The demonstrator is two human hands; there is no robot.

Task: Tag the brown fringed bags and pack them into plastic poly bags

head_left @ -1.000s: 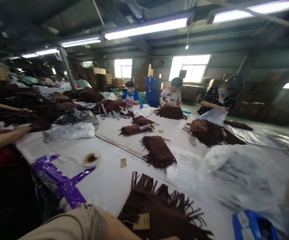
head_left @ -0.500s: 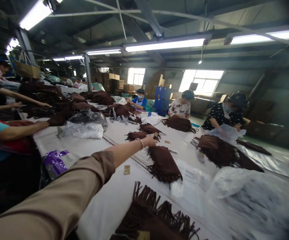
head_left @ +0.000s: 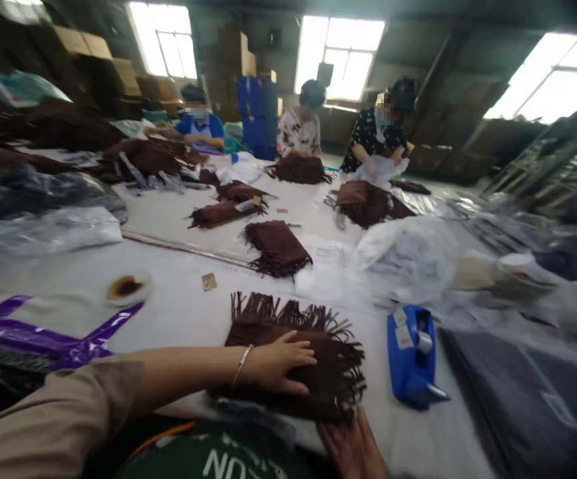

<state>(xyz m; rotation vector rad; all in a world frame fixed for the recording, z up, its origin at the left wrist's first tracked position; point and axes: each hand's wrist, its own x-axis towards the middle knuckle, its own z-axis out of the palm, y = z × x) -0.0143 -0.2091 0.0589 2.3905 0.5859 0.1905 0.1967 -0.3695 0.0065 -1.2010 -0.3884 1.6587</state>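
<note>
While a bangled left hand [head_left: 278,362] lies flat on a fringed brown suede piece [head_left: 331,362] at lower centre, fingers spread wide, the right hand [head_left: 353,446] meets its near edge at the bottom of the head-worn view, its grip impossible to tell. A blue tape dispenser [head_left: 410,356] sits just to the right on the white table [head_left: 178,313], with a purple plastic strip [head_left: 43,332] at left and a co-worker in a floral top [head_left: 301,130] at upper centre.

Right hand [head_left: 353,446] cut off by the bottom edge, green garment [head_left: 178,456] lettering partly hidden
</note>
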